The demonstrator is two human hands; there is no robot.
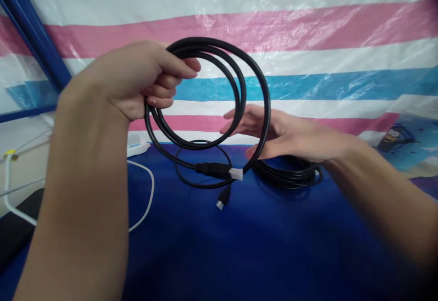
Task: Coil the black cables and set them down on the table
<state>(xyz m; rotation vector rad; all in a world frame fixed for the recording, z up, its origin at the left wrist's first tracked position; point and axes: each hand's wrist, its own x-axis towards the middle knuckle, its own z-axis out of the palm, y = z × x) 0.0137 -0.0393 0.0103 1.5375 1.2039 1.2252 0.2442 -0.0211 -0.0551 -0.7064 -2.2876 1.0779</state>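
Note:
My left hand (160, 75) is closed around the left side of a coiled black cable (241, 80), holding its loops up above the blue table. One end of this cable, a black plug (214, 169) with a whitish tip, hangs at the bottom of the loops. At the coil's right side is my right hand (270, 130), fingers apart and curved, with the outer loop passing between thumb and fingers. Whether it touches the loop I cannot tell. Behind, a thinner-looking black loop and a second plug (224, 197) with a pale tip show lower down.
Another coil of black cable (287, 175) lies on the blue table (239, 255) beneath my right hand. A white power strip (137, 146) and a white cord (153, 187) are at the left, near a dark flat object (20, 223). Striped plastic sheeting (325, 32) hangs behind, beside a blue frame bar (37, 32).

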